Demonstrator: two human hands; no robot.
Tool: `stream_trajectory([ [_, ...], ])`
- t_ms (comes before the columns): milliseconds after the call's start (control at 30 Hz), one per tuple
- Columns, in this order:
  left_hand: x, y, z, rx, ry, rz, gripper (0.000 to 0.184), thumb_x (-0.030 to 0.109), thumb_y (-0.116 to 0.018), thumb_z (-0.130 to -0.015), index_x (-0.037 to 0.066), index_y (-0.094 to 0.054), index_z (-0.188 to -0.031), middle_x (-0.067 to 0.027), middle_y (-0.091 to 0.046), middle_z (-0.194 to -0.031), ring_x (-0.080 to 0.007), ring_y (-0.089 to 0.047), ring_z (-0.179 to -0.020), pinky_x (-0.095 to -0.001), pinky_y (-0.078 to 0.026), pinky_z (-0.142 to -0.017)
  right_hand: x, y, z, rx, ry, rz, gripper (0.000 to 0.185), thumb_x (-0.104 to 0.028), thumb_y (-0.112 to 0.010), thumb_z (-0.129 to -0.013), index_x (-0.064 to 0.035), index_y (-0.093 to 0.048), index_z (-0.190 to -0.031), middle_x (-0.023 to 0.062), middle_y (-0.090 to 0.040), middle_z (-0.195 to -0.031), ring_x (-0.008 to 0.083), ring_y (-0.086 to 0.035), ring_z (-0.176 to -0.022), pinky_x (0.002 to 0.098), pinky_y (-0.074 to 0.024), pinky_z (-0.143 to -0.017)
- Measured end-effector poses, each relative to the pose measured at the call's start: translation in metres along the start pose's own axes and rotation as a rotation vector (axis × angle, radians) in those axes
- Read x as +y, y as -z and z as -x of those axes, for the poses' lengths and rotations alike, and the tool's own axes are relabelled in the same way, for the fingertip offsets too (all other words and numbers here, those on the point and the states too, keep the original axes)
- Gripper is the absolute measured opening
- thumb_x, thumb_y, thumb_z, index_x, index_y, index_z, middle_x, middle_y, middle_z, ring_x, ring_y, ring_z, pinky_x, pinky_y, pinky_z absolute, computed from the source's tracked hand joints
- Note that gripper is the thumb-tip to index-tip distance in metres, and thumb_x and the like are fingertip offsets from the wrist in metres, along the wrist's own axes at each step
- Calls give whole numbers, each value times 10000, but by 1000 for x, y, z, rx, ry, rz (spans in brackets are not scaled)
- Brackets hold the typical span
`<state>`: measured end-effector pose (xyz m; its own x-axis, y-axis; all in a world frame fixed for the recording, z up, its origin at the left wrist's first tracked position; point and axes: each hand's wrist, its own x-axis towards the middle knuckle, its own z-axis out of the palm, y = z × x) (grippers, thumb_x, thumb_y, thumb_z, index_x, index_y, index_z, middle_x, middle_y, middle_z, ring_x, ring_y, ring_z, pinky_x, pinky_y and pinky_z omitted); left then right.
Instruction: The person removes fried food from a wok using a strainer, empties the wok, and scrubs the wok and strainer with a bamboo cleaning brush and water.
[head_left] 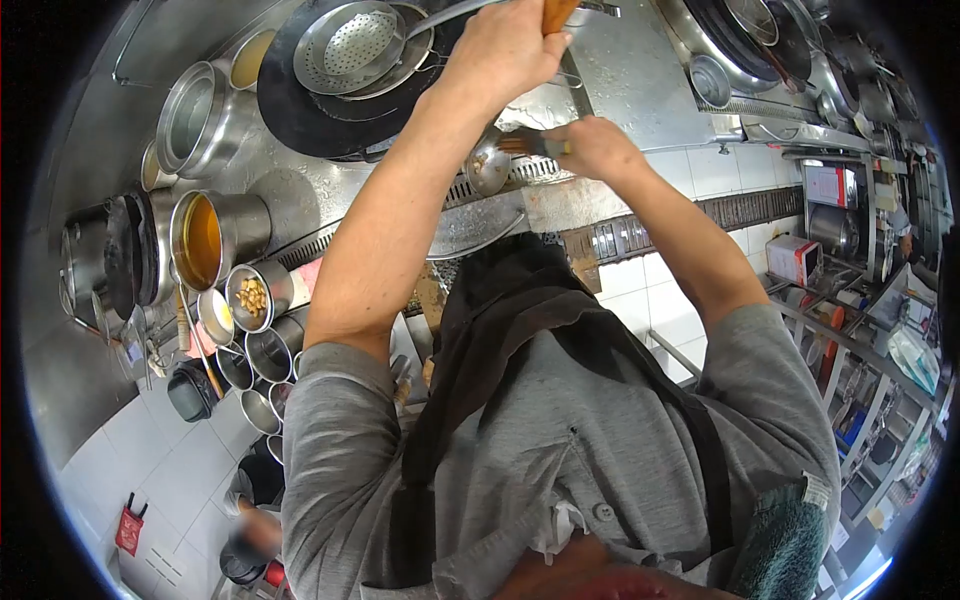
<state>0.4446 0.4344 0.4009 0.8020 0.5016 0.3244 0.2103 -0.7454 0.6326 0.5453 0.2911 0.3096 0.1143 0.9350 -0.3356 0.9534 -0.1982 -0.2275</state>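
Worktop (640, 60): steel, shiny, spans top of view beyond the apron (520, 310).
Wok (290, 125): big, black, on worktop, left of L hand (505, 55); L forearm (385, 215) hides part of its R edge in view.
Amber pot (248, 228): steel, amber liq. inside, out past L forearm, well apart from both hands.
Strainer (350, 50): round, perforated, over wok, left of L hand; metal shaft runs up twd top edge, far end out of frame.
Nut cup (282, 285): steel, nut-like tan pcs inside, just below amber pot in view.
L hand grip: fingers closed round wooden handle (558, 14), which pokes past thumb side & is cut by top edge; can't tell what it belongs to.
R hand (600, 148) grip: fingers curled shut on brush-like tool (535, 145); hand is below & right of L hand in view, apart from it.
Ladle bowl (488, 178): small, metal, nr slotted strip at worktop edge, btwn L forearm & R hand; its handle is unclear.
Brush-like tool pos.: sticks out left fr. R hand, brown bristle end right by ladle bowl; contact unclear.
Bits (482, 160): tiny, pale brown, in ladle bowl.
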Motion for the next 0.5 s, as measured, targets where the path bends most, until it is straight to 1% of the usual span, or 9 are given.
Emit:
stream_trajectory([
  [33, -2, 1, 1, 44, 57, -48, 410, 207, -626, -800, -17, -424, -1077, -288, -604, -838, -460, -585, -814, -510, -471, -717, 9, -5, 0, 48, 3, 48, 272, -131, -545, -758, -123, -683, -993, 132, -678, -888, 285, -652, -865, 392, -517, -780],
  [67, -4, 1, 2, 86, 111, -96, 404, 206, -623, -802, -17, -425, -1075, -287, -605, -838, -457, -587, -812, -510, -471, -711, 12, -8, -6, 46, 6, 49, 272, -131, -545, -758, -123, -683, -993, 132, -678, -888, 285, -652, -865, 392, -517, -780],
  [133, -1, -1, -2, 110, 128, -92, 380, 197, -618, -808, -21, -426, -1052, -279, -608, -824, -452, -592, -805, -512, -471, -705, 14, -10, -18, -71, 37, 307, 205, -117, -535, -783, -78, -694, -906, 150, -678, -883, 279, -658, -865, 387, -525, -753],
  [167, -3, -5, -8, 129, 119, -110, 367, 197, -617, -809, -21, -426, -1035, -275, -610, -812, -454, -593, -799, -514, -470, -703, 11, -13, -24, -119, 107, 344, 183, -105, -521, -804, -57, -694, -838, 159, -678, -872, 273, -661, -868, 385, -530, -732],
  [200, -3, -9, -11, 143, 110, -127, 355, 197, -616, -811, -22, -427, -1017, -271, -611, -800, -456, -593, -793, -517, -470, -701, 4, -23, -30, -118, 106, 342, 183, -105, -521, -804, -57, -694, -838, 159, -678, -872, 273, -661, -868, 385, -530, -732],
  [267, 3, -12, -18, 135, 115, -107, 342, 191, -617, -811, -20, -427, -1002, -273, -610, -796, -458, -592, -791, -518, -469, -702, -11, -43, -43, -169, 199, 330, 194, -100, -510, -808, -43, -692, -843, 161, -675, -877, 284, -658, -871, 379, -528, -740],
  [400, 3, -10, -21, 124, 134, -80, 340, 177, -622, -805, -25, -430, -1001, -288, -604, -805, -460, -590, -800, -515, -472, -709, -35, -10, -29, -160, 212, 230, 197, -112, -531, -797, -53, -685, -903, 158, -672, -894, 293, -652, -871, 380, -520, -766],
  [467, -8, -9, -18, 144, 116, -124, 346, 176, -625, -804, -26, -431, -1007, -291, -602, -809, -462, -589, -803, -513, -472, -714, -24, 5, -15, -5, 239, 61, 228, -119, -564, -766, -84, -670, -965, 145, -670, -887, 297, -647, -861, 385, -509, -793],
  [500, -13, -7, -16, 165, 95, -162, 352, 174, -627, -802, -28, -432, -1013, -293, -601, -813, -463, -588, -807, -512, -473, -718, -16, 8, -11, 20, 179, 52, 266, -128, -588, -747, -121, -658, -1003, 130, -668, -862, 293, -643, -854, 395, -503, -803],
])
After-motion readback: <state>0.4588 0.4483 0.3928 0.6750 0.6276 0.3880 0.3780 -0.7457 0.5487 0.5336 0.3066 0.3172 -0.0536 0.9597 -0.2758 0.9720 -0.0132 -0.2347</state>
